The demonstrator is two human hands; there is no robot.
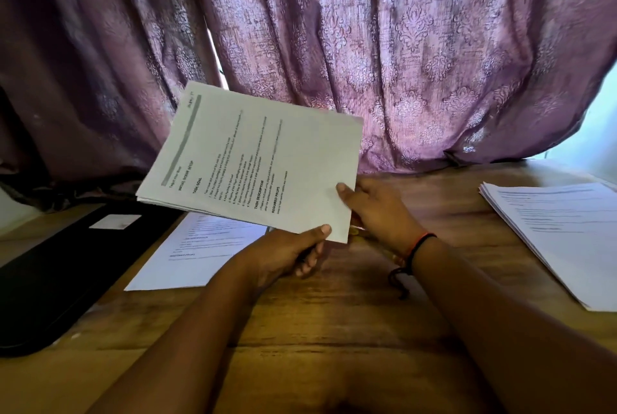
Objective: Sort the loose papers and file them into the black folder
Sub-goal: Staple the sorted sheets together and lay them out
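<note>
The sorting looks part done and the filing not yet begun: the folder (pixel 50 280) lies closed, flat on the surface (pixel 334 330) well to the left of the left hand (pixel 293 253), with no paper seen in it. A single sheet (pixel 197 253) lies just left of that hand, and a pile (pixel 561 240) sits well to the right of the right hand (pixel 377 210), so two groups seem laid out. The stack (pixel 253 160) is held clear of the surface, above and ahead of both hands. The left hand pinches its near right corner, thumb on top and fingers curled below; the right hand grips the right edge, thumb on top, its fingers hidden under the paper. The stack's long axis runs left to right, slightly skewed; the header end of the page points left, toward the folder, so the print reads sideways. These papers are left to sort, and all the groups left to file
</note>
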